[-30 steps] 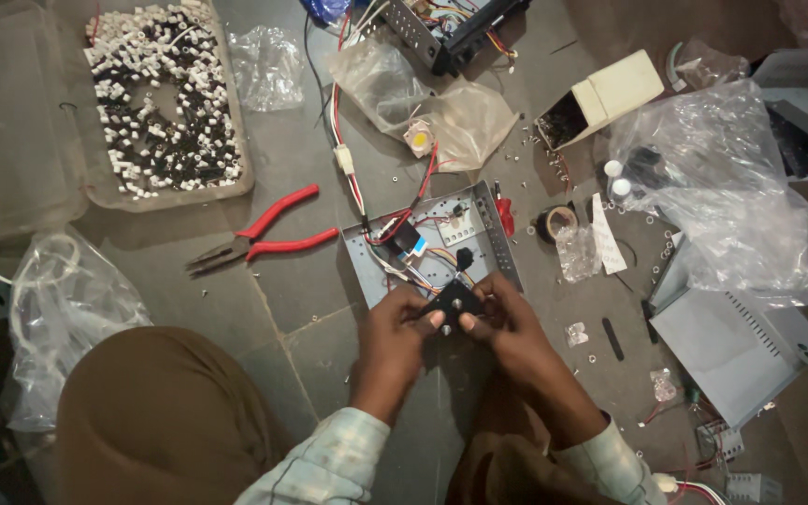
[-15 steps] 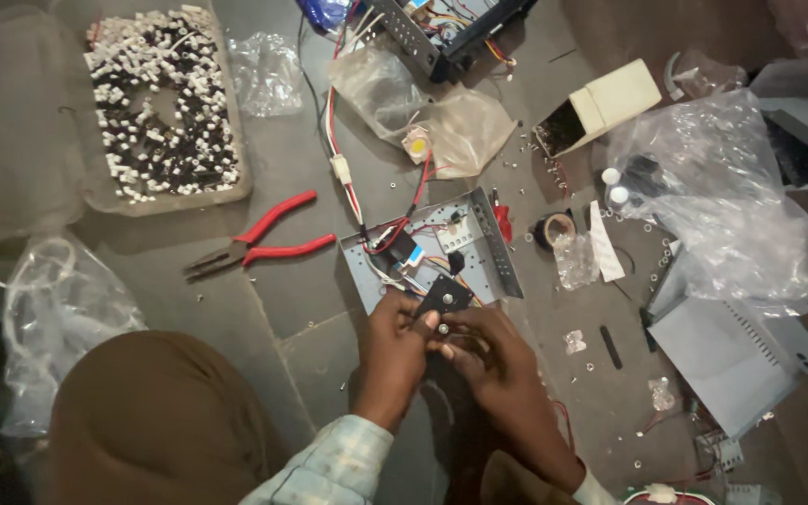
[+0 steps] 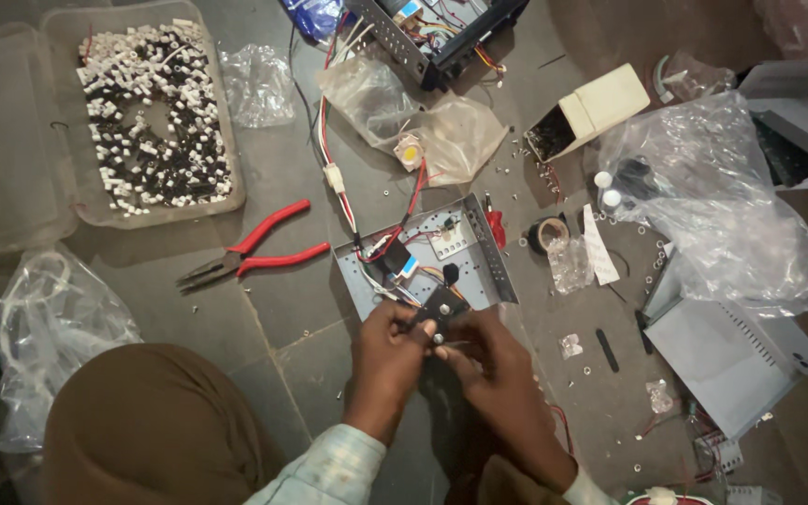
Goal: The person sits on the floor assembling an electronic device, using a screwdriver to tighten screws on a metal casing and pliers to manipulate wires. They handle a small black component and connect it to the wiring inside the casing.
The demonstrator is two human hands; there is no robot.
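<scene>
While both hands (image 3: 441,360) pinch black part (image 3: 441,307) | fingers closed | underside hidden

Left hand (image 3: 387,353) and right hand (image 3: 490,360) drawn close together low in the centre of view, fingertips meeting, both pinched on one small part. Left forearm rising steeply from a pale checked sleeve cuff, wrist bent inward, fingers (image 3: 411,321) curled with knuckles up. Right forearm angled in from the lower right, palm turned partly toward the left hand, thumb and forefinger closed in a pinch.
</scene>
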